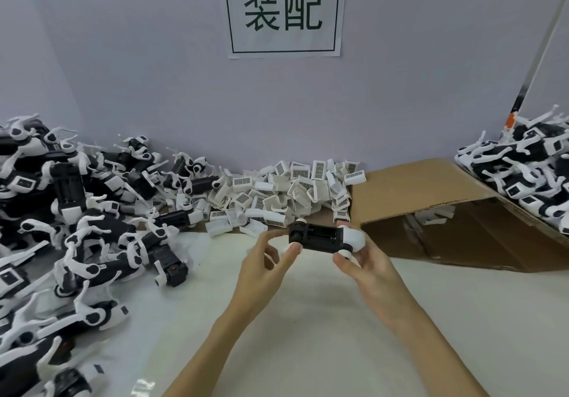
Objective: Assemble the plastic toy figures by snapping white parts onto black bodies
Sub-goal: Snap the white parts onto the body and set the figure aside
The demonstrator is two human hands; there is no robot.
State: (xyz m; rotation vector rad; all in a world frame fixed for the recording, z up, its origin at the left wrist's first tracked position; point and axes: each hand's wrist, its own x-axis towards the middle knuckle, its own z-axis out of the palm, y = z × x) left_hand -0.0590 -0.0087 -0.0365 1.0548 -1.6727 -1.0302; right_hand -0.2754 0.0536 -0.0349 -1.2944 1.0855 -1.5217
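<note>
I hold one black body (pixel 318 238) in the air above the counter (pixel 308 319), between both hands, just in front of the heap of white clips (pixel 286 193). My right hand (pixel 363 265) grips the end that carries a rounded white cap (pixel 354 238); the thumb is curled under it and the fingers go behind. My left hand (pixel 271 261) pinches the other end with thumb and fingertips. I cannot tell if something small and white is between these fingertips or only the nails.

My judgement is that the body is being turned into position for the next white part. To do this well, I would keep the right hand firm as the anchor, because it has the better hold. The left hand should do the fitting. The open side of the body, where I see ribs, should face up to me, so I can see where the part seats. I would press straight along the seat, not at an angle, so the plastic tabs do not bend.

The clips lie near, behind the body, so the left hand has a short reach. Finished figures (pixel 77 227) are piled on the left, and more lie on the cardboard box (pixel 446 212) on the right.
</note>
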